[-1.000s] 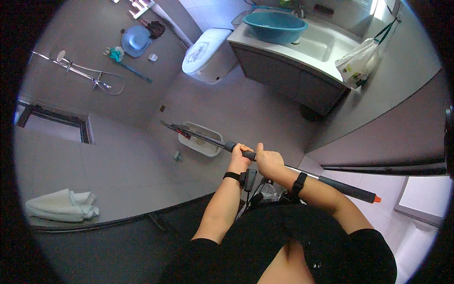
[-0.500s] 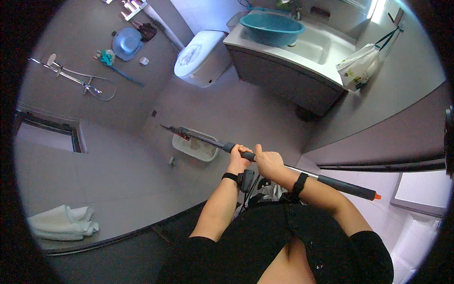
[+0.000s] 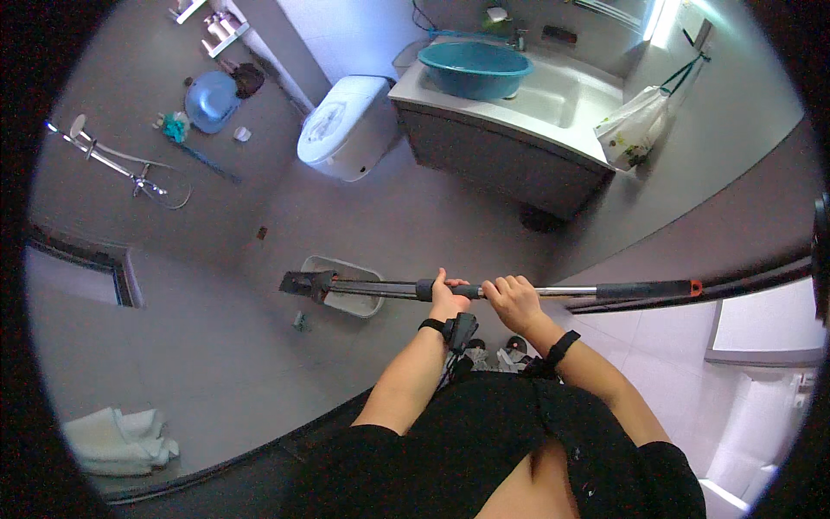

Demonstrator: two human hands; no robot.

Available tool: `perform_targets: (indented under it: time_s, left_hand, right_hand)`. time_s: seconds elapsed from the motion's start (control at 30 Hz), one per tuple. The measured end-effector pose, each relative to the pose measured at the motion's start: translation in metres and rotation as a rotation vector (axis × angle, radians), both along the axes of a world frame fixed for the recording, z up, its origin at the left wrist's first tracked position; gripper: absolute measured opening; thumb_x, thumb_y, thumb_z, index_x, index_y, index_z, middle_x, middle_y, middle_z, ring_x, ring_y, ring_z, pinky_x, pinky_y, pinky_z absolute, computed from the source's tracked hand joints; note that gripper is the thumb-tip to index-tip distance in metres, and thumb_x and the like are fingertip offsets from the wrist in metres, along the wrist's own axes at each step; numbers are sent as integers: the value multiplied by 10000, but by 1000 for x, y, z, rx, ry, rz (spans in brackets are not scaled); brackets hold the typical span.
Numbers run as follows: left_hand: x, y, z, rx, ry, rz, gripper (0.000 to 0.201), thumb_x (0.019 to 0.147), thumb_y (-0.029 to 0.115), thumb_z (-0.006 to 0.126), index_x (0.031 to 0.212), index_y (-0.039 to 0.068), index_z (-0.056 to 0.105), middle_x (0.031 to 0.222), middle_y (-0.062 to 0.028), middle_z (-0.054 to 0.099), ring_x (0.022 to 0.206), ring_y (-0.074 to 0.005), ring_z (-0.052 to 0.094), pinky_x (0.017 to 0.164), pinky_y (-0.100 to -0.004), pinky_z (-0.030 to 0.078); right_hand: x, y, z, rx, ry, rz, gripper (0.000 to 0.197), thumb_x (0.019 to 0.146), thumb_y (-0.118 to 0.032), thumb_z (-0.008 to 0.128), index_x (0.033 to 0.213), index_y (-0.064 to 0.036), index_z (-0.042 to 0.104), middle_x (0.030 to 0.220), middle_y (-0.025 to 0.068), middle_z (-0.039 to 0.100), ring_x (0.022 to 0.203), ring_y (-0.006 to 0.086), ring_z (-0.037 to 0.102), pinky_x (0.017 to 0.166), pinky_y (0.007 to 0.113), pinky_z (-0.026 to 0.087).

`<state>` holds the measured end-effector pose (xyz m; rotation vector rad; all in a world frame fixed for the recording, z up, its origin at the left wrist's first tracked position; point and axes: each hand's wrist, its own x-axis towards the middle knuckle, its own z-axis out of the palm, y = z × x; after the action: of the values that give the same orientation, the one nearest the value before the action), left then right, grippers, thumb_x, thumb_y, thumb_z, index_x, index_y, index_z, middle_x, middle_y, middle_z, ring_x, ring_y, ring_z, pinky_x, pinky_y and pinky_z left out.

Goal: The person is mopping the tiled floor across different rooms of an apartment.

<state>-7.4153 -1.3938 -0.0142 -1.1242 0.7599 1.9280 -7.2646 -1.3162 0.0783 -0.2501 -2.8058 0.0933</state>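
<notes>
Both hands grip a long metal mop pole (image 3: 380, 288) that lies nearly level across the view. My left hand (image 3: 448, 298) wraps the shaft by its dark grip, and my right hand (image 3: 512, 298) holds it just to the right. The dark mop head (image 3: 304, 284) is at the pole's left end, over a small grey tray (image 3: 346, 299) on the floor. An orange-tipped handle end (image 3: 666, 288) points right. Each wrist wears a black band.
A white toilet (image 3: 341, 125) stands at the back, beside a grey vanity (image 3: 506, 160) with a teal basin (image 3: 474, 67) in its sink. A plastic bag (image 3: 635, 130) hangs at the vanity's right. A shower hose (image 3: 121, 169), a blue stool (image 3: 210, 99) and folded white towels (image 3: 117, 437) are at left.
The pole has swung from slanting down to the right to nearly level, with its head now over the tray. The view has shifted, so the room sits lower in the frame.
</notes>
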Motion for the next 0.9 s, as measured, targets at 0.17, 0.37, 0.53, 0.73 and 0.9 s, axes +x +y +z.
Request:
perform_targets:
  time_s: [0.17, 0.37, 0.53, 0.73, 0.9]
  left_hand:
    - [1, 5, -24, 177, -97, 53, 227, 903, 132, 557, 737, 116, 402, 563, 21, 404, 470, -111, 400, 566, -287, 432]
    - [16, 42, 0, 197, -109, -134, 245, 865, 94, 539, 676, 124, 387, 546, 30, 414, 465, -107, 419, 556, -283, 426]
    - [-8, 64, 10, 379, -220, -155, 248, 832, 95, 531, 642, 133, 377, 530, 28, 425, 454, -114, 444, 557, -280, 442]
    - [-25, 78, 3, 419, -117, -214, 166, 831, 130, 532, 698, 118, 433, 593, -1, 500, 556, -168, 531, 558, -330, 471]
    - [-44, 61, -44, 328, -284, -274, 73, 856, 108, 525, 801, 60, 519, 690, -58, 564, 666, -220, 586, 633, -360, 537]
  right_hand:
    - [6, -7, 31, -97, -37, -193, 298, 717, -270, 715, 892, -115, 530, 757, 34, 557, 741, 208, 587, 633, 355, 431]
    - [40, 0, 65, -20, -125, -376, 200, 714, -176, 670, 856, -106, 549, 732, 41, 573, 701, 240, 592, 632, 374, 425]
    - [61, 8, 127, 198, -170, -396, 76, 726, -102, 592, 792, -118, 557, 697, 30, 578, 658, 206, 589, 698, 379, 408]
    - [43, 17, 210, 509, -122, -348, 27, 708, -94, 594, 687, -110, 590, 638, 30, 552, 703, 192, 557, 937, 477, 333]
    - [16, 21, 249, 580, -22, -318, 63, 675, -84, 591, 617, -106, 595, 615, 30, 544, 739, 194, 563, 1055, 506, 252]
